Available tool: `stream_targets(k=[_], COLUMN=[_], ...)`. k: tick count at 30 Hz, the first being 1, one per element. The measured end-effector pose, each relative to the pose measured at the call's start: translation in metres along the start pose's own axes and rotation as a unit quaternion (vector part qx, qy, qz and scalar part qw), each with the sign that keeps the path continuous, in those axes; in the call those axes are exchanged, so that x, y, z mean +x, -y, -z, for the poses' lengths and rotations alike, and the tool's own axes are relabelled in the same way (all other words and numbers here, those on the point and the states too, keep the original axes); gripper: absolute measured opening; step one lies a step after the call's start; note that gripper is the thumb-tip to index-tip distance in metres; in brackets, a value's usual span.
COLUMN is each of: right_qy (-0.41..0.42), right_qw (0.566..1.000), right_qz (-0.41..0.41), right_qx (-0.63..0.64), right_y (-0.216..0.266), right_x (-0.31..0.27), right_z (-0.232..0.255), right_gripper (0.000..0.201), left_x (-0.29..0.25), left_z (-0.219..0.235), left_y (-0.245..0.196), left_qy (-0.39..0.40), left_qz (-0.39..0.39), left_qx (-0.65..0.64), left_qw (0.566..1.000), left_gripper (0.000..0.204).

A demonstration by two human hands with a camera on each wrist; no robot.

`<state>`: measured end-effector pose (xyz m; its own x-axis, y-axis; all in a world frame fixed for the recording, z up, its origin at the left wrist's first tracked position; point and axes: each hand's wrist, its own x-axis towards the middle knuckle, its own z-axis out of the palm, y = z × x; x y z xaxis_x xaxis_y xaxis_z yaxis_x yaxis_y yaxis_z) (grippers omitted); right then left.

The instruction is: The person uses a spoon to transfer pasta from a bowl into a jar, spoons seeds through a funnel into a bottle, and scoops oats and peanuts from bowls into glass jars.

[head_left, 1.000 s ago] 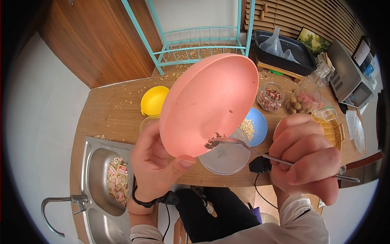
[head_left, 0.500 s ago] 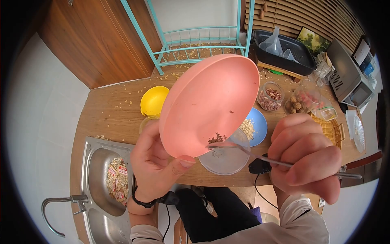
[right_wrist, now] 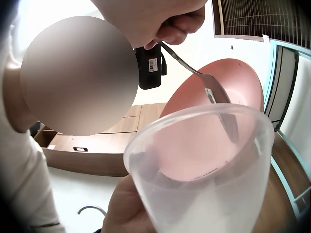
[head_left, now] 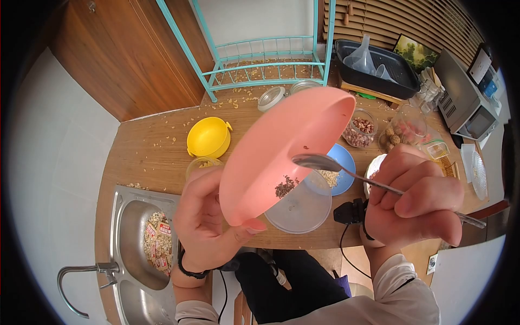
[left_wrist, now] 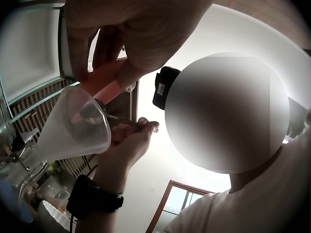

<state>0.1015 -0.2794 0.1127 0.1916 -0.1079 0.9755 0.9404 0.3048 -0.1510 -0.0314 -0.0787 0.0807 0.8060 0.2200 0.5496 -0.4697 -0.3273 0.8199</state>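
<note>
My left hand (head_left: 203, 225) grips a pink bowl (head_left: 265, 146) by its near rim, the thumb on the edge. Steeply tilted, the bowl has a small heap of dark bits (head_left: 285, 187) by its lower rim. A metal spoon (head_left: 319, 162) is pinched in the curled fingers of my right hand (head_left: 414, 197). Its head overlaps the bowl's opening, above the heap. Below the bowl is the wide mouth of a clear plastic funnel (head_left: 298, 211); the left wrist view shows the funnel (left_wrist: 77, 126) over a glass bottle (left_wrist: 24, 167).
A blue plate (head_left: 346, 181) with oats, a jar of nuts (head_left: 360, 130) and a yellow bowl (head_left: 208, 137) stand on the wooden counter (head_left: 146, 157). To the left is a steel sink (head_left: 127, 227) holding oats and packets. At the back stand a turquoise rack (head_left: 265, 84) and a black tray (head_left: 387, 81).
The spoon has lifted up and away from the dark bits, which have gathered near the bowl's lower rim. The bowl has tipped further, and jar lids now show behind it.
</note>
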Motion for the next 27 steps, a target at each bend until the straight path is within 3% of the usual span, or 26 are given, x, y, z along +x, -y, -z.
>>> stream_targets(k=[1, 10, 18, 22, 24, 27], right_qy=[-0.01, -0.001, 0.124, 0.091, 0.035, 0.036], right_qw=[1.0, 0.997, 0.985, 0.982, 0.979, 0.976], right_qz=[0.006, 0.009, -0.116, -0.163, -0.186, -0.199], right_qx=[-0.008, -0.077, -0.039, -0.024, -0.073, -0.079], right_y=[-0.001, 0.002, 0.007, 0.01, 0.012, 0.015], right_x=[0.0, 0.005, 0.005, 0.004, 0.003, 0.006], right_z=[0.0, 0.006, 0.026, 0.02, 0.013, 0.008], right_gripper=[0.057, 0.058, 0.036, 0.044, 0.051, 0.055], left_x=[0.0, 0.0, -0.002, -0.002, -0.003, -0.003], left_z=[0.001, -0.002, -0.003, -0.003, -0.002, -0.003], left_y=[0.001, -0.001, -0.004, -0.004, -0.003, -0.003], left_qy=[0.018, 0.004, -0.014, -0.016, -0.011, -0.009], left_qz=[-0.032, -0.029, -0.017, -0.011, -0.01, -0.02], left_qx=[0.037, 0.023, 0.032, 0.028, 0.038, 0.045], left_qw=[0.999, 0.999, 0.999, 0.999, 0.999, 0.999], left_gripper=[0.063, 0.064, 0.065, 0.065, 0.065, 0.066])
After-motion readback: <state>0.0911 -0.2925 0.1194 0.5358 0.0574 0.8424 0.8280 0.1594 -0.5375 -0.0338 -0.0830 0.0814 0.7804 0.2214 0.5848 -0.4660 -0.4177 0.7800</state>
